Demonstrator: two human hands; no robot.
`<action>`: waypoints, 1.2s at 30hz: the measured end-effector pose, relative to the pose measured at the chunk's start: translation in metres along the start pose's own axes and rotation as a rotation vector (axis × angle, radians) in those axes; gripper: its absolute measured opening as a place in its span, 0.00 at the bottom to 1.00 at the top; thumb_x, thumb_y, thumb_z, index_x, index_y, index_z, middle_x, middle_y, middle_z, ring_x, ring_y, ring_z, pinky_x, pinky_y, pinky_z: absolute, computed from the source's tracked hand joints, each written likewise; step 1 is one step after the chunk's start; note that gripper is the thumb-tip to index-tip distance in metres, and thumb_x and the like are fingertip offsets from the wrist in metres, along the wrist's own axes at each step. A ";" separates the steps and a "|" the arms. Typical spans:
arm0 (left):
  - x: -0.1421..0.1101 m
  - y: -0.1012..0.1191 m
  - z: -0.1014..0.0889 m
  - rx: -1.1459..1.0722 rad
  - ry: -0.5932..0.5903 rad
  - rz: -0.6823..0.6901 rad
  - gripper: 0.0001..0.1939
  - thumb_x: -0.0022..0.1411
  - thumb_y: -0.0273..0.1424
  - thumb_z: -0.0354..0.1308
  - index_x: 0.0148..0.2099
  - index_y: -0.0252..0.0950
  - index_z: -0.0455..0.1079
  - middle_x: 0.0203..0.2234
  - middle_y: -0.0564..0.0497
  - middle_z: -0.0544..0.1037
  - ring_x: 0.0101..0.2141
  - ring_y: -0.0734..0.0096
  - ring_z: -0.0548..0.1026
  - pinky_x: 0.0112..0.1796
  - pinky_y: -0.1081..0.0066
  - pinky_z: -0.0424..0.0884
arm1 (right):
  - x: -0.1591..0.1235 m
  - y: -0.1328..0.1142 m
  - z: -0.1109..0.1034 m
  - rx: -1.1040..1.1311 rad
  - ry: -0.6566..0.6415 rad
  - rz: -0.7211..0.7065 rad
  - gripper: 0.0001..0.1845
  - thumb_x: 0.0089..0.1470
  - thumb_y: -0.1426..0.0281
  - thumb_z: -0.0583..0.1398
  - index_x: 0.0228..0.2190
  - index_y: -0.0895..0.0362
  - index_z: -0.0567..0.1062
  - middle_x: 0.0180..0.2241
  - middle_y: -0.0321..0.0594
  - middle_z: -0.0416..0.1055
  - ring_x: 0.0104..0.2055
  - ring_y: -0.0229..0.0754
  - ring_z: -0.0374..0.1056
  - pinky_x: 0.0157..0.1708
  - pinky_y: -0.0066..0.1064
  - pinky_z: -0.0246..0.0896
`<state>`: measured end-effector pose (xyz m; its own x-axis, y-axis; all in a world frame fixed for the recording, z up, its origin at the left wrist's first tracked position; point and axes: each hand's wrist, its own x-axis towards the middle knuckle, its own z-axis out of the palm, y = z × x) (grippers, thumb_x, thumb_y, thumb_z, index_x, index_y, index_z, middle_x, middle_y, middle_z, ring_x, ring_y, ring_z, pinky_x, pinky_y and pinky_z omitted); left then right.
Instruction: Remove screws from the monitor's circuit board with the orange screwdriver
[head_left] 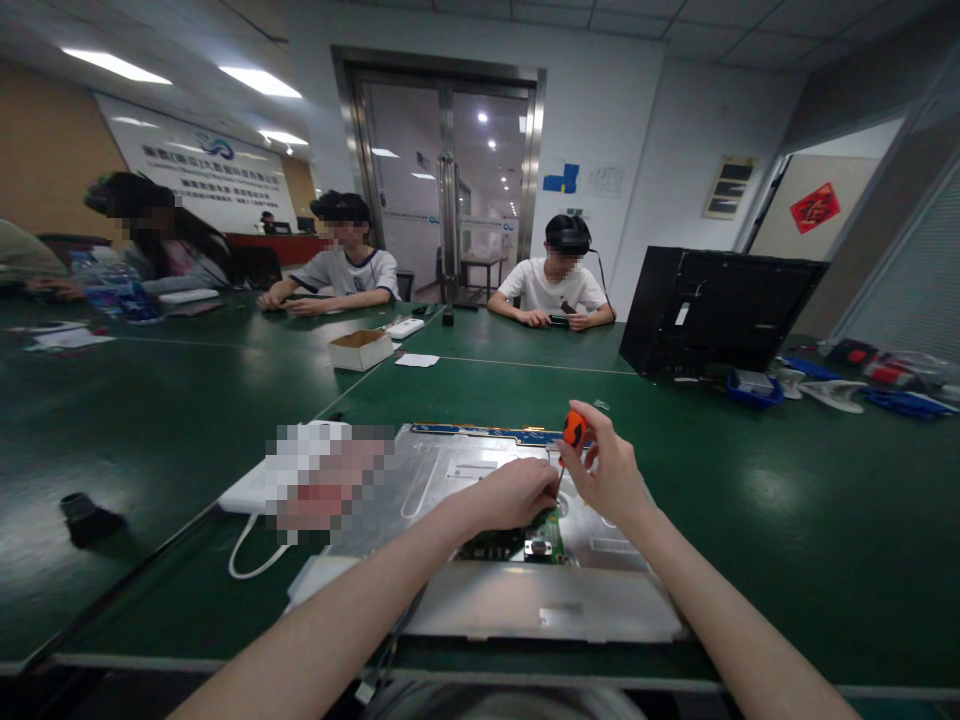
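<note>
A silver metal panel (480, 470), the opened back of a monitor, lies flat on the green table (787, 500) in front of me. A green circuit board (517, 543) sits near its middle. My right hand (611, 475) grips a small screwdriver with an orange handle (574, 428), held upright with the tip down on the panel. My left hand (514, 495) rests curled on the panel beside the shaft, fingers pinched near the tip; what they hold is hidden.
A black monitor (712, 310) stands at the right, with blue and white parts (825, 390) beyond it. A small cardboard box (361, 350) sits mid-table. A white device with a cable (255, 490) lies left of the panel. Three people sit along the far side.
</note>
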<state>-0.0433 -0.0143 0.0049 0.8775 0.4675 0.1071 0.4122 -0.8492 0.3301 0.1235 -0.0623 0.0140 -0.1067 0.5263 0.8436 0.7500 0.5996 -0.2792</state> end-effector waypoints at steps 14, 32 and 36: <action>-0.003 0.006 -0.005 0.051 -0.003 -0.018 0.04 0.61 0.22 0.57 0.39 0.34 0.70 0.35 0.47 0.78 0.35 0.64 0.74 0.36 0.71 0.67 | -0.001 0.001 0.000 0.029 0.026 -0.015 0.22 0.64 0.65 0.55 0.58 0.54 0.62 0.28 0.33 0.70 0.22 0.34 0.66 0.21 0.24 0.62; -0.005 0.002 -0.012 -0.036 0.054 -0.018 0.05 0.65 0.30 0.55 0.39 0.34 0.70 0.36 0.46 0.77 0.36 0.65 0.73 0.38 0.70 0.67 | -0.002 0.003 0.001 0.033 0.069 0.013 0.22 0.64 0.64 0.56 0.57 0.54 0.61 0.27 0.33 0.70 0.22 0.35 0.66 0.20 0.24 0.61; -0.003 -0.001 -0.016 -0.036 0.113 -0.094 0.12 0.70 0.30 0.46 0.37 0.35 0.69 0.34 0.47 0.76 0.35 0.65 0.72 0.38 0.69 0.66 | -0.003 0.003 0.000 0.032 0.084 0.045 0.23 0.63 0.63 0.56 0.57 0.55 0.61 0.27 0.33 0.69 0.22 0.35 0.65 0.21 0.24 0.62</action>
<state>-0.0501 -0.0108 0.0191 0.8015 0.5707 0.1785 0.4802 -0.7922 0.3766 0.1258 -0.0617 0.0106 -0.0169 0.5013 0.8651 0.7313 0.5962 -0.3312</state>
